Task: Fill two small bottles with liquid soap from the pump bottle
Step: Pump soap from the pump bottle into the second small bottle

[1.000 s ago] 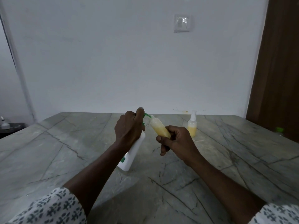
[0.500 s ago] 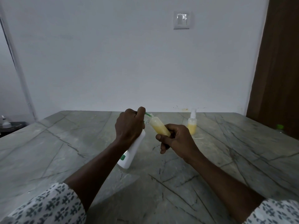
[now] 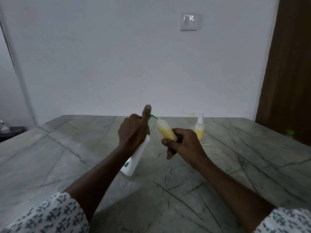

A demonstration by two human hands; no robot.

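pump bottle (image 3: 136, 157) tilted on table (image 3: 67, 148); small bottle (image 3: 165, 130) just right; spray bottle (image 3: 199, 130) behind, farther right.

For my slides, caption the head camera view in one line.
Left hand grips the tilted pump bottle while the right hand holds a small bottle to its green spout.

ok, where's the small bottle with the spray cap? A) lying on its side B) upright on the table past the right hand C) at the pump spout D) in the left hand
B: the capped small bottle stands upright on the table, beyond the right hand, which holds the other small bottle at the pump bottle gripped by the left hand.
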